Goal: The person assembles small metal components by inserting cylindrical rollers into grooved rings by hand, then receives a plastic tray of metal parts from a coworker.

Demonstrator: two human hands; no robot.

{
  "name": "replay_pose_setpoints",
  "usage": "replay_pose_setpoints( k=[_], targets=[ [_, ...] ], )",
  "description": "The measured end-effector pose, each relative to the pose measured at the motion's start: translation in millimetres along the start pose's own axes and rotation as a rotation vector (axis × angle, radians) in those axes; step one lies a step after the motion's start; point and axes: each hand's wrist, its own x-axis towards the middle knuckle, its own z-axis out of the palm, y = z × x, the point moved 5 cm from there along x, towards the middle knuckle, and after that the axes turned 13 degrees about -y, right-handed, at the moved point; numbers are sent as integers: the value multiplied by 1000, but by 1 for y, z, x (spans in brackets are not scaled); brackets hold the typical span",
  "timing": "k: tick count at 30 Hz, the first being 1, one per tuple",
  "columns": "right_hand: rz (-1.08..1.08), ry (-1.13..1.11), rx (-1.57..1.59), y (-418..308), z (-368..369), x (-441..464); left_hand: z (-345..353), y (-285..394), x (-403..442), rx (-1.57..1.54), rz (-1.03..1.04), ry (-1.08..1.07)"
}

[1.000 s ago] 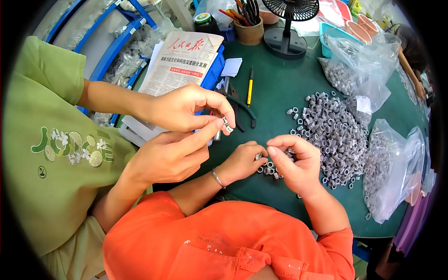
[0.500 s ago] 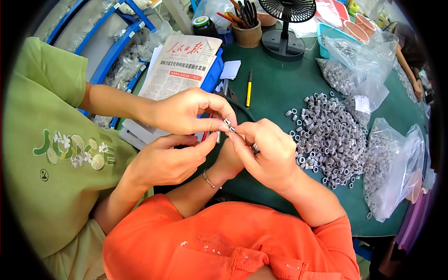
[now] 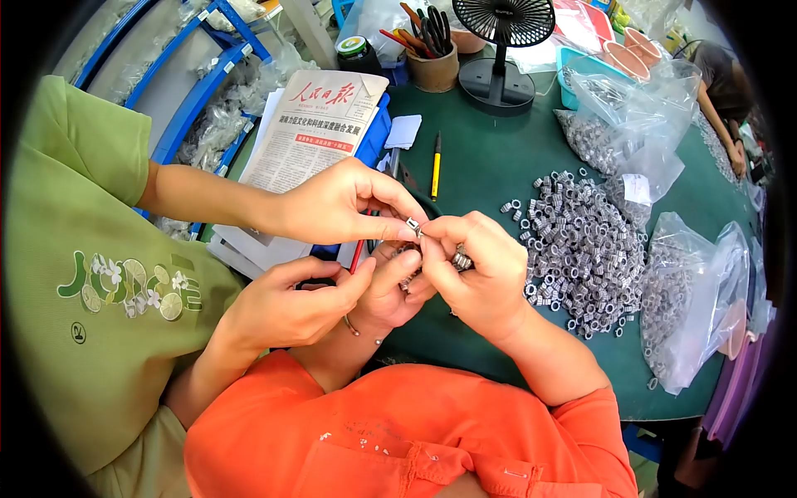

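My right hand (image 3: 481,266) pinches one end of a small shiny metal piece (image 3: 414,227) between thumb and finger. A co-worker's upper hand (image 3: 340,203) grips the same piece from the other side. More small metal rings (image 3: 462,261) show beneath the curled fingers of my right hand. Just below, my left hand (image 3: 388,290), with a bracelet at the wrist, is curled with small metal parts (image 3: 406,285) at its fingers, partly hidden. The co-worker's lower hand (image 3: 303,303) is beside it, a thin red stick (image 3: 359,256) showing at its fingertips.
A heap of grey metal rings (image 3: 585,257) lies on the green table, with plastic bags of rings (image 3: 664,315) beyond it. A yellow pen (image 3: 436,170), newspaper (image 3: 311,124), tool pot (image 3: 434,68) and black fan (image 3: 502,50) stand or lie behind. Another person's arm (image 3: 721,124) is at far right.
My left hand has turned and moved down-left, its thumb and curled fingers now showing. The co-worker's lower hand has shifted slightly down-left. The metal piece stays pinched between my right hand and the co-worker's.
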Motion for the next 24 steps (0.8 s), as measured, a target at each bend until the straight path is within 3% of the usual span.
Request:
replay_pose_setpoints(
  k=[2,5,9,12,13,14,20,24],
  targets=[
    [38,25,112,0,-3,0,-2,2,-1,-29,-1,-15],
    [3,35,174,3,-6,-5,-15,0,-4,166,45,44],
    [-46,-21,194,7,-8,-14,-22,-6,-2,148,-46,-117],
    [31,-28,198,11,-8,-25,-5,-4,3,23,-61,-70],
    [158,-15,284,16,-8,-30,-3,-4,3,2,-63,-49],
    [289,-2,370,23,-7,-36,-1,-3,3,77,-34,-16],
    [426,-70,473,34,-6,-53,-4,-8,-1,261,-5,5],
    [548,-87,637,38,-5,-60,-5,-4,-2,567,55,-7]
  ],
)
